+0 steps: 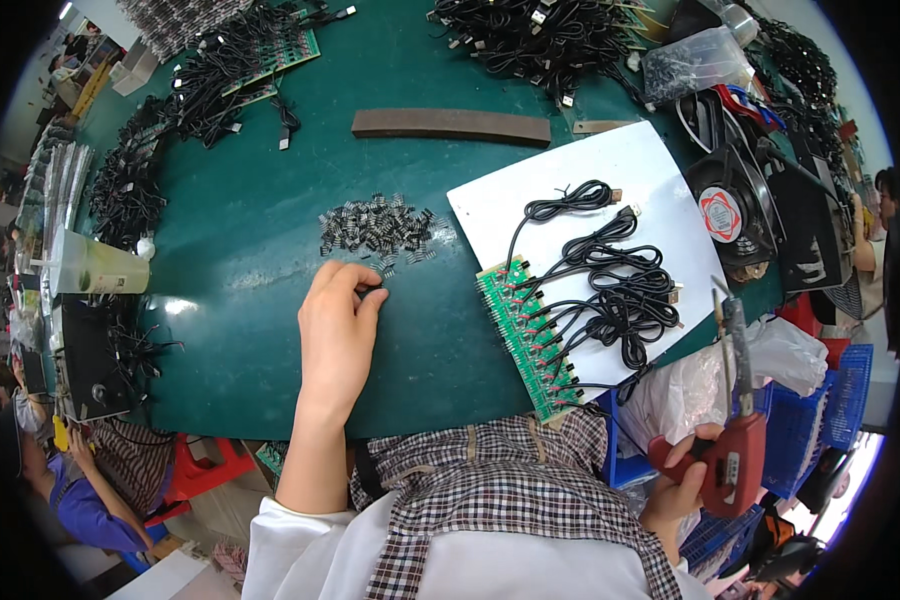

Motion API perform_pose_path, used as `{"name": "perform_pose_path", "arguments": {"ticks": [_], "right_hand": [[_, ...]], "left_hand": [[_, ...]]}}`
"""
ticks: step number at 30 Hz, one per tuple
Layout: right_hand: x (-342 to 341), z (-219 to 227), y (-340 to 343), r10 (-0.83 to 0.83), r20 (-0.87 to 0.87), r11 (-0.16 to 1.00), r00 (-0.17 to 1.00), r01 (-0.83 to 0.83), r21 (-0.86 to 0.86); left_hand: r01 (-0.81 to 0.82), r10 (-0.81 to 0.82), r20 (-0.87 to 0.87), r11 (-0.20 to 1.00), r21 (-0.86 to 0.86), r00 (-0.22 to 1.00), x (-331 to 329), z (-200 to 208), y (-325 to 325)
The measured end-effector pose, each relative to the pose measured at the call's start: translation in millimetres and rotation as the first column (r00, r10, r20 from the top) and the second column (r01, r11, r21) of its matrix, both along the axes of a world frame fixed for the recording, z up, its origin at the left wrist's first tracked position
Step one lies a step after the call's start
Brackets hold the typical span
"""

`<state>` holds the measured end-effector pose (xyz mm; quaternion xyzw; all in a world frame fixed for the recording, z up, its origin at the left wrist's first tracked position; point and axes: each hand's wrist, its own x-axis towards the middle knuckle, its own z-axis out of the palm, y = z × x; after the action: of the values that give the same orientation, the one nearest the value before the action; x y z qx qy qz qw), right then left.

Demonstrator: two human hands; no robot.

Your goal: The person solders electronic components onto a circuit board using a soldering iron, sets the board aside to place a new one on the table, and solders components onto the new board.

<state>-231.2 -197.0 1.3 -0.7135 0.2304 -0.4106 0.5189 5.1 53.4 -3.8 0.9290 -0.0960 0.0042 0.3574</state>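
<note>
We see a loose heap of small dark metal-legged parts point(375, 225) lying on the green counter point(240, 350), in front of the person and a little left of centre. At its near edge is the left grip point(336, 312), fingers bent and the thumb close to the forefinger; we cannot tell whether a part is pinched between them. To the right of the heap we find a green circuit board point(532, 345), set at a slant over the left edge of a white panel point(490, 200). Black cables point(620, 290) run from the board and lie coiled and tied on the panel, with their plugs toward its far and right sides. Off the counter's near right side, the right grip point(682, 490) is closed around the handle of a red tool point(740, 468), whose slim metal front end points away from the person, near the panel's right corner. Beyond the heap we see a long brown bar point(450, 126), and behind that a mound of black cables point(540, 45). A fan point(725, 212) stands to the right of the panel, a clear cup point(105, 266) near the counter's left side. Farther out, we notice blue baskets point(798, 430) at lower right and a co-worker in purple point(90, 510) at lower left.
</note>
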Motion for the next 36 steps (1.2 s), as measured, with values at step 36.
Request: {"name": "perform_pose_path", "arguments": {"ticks": [36], "right_hand": [[-6.6,11.3,7.2,0.484,-0.181,0.839,0.856,-0.395,0.374]], "left_hand": [[0.019,-0.023,-0.073,0.999,-0.047,0.997,-22.7,2.4,-2.9]]}}
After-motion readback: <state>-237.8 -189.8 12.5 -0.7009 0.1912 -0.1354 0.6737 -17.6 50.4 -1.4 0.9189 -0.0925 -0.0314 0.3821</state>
